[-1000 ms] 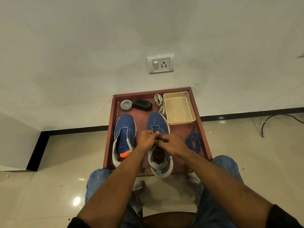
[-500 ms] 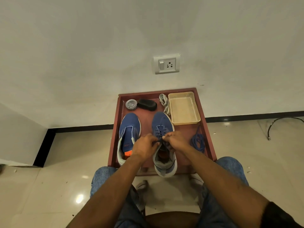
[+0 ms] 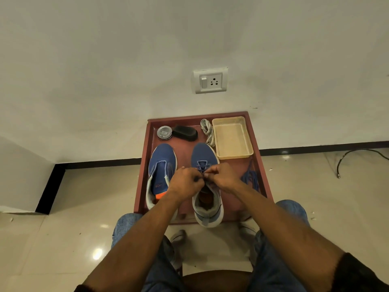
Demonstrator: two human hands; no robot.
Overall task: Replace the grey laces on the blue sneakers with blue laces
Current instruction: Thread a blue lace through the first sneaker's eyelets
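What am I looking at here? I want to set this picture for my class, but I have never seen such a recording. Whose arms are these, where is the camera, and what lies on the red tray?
There is no machine. A seated person wears a camera on the head, looking down at their own arms. The left hand and right hand pinch a blue lace over the right sneaker, partly laced. The left sneaker has no lace. Both stand on a red tray on the floor by a wall. On it also lie a round tin, a black brush, a grey lace bundle, an empty beige basket and a spare blue lace.
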